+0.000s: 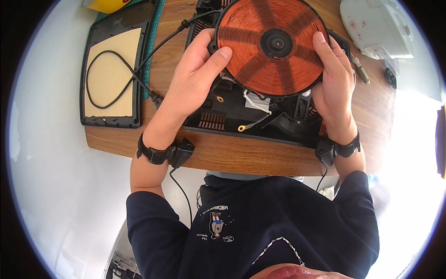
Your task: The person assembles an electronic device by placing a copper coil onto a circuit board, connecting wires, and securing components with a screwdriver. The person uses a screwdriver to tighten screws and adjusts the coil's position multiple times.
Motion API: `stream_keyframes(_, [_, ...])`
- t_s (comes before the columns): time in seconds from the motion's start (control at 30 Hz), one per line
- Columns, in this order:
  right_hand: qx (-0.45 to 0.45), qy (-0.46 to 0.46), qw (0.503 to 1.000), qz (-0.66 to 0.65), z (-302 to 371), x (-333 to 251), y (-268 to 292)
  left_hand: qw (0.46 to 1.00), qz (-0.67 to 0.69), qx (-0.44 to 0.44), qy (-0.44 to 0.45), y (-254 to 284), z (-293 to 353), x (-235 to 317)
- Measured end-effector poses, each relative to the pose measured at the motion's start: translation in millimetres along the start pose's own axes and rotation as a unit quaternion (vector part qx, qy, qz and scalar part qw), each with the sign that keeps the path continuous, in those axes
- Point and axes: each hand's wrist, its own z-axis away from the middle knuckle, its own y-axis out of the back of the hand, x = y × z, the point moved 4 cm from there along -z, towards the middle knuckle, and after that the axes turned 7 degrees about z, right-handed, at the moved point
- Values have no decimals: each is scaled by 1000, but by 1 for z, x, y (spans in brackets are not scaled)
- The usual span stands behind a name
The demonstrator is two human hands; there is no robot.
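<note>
Between my two hands is a round induction coil (251, 63), wound in copper-coloured wire with dark spokes and a black hub. My left hand (200, 65) grips its left rim, thumb on the upper face. Along the right rim, my right hand (332, 69) holds it with the thumb on top and the fingers largely hidden. Below the coil lies the open black housing of an induction cooker (288, 130), partly covered by it. White leads and a ring terminal (242, 128) show inside the housing, beside a silver heat sink (255, 101).
To the left, a black-framed panel (134, 100) with a cream sheet lies on a green mat (149, 56). A black power cord (111, 52) loops over it. A pale appliance (371, 28), a screwdriver-like tool (360, 69) and a small black item (390, 78) are on the right.
</note>
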Motion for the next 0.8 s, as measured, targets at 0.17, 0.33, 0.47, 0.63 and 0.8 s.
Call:
stream_keyframes(0.17, [7,-11,1000,8,-1,2,1,999,38,9,15,-1,0,1])
stream_keyframes(0.33, [11,-12,1000,17,-1,3,1,1000,26,-2,1,-2,-1,2])
stream_keyframes(0.47, [-7,-15,1000,6,-2,3,1,1000,20,-8,-3,-1,-1,3])
stream_keyframes(0.63, [0,-22,1000,13,-2,4,0,1000,20,-6,-8,1,-2,1])
stream_keyframes(0.8, [-4,-78,997,14,3,4,-2,997,60,17,39,5,0,2])
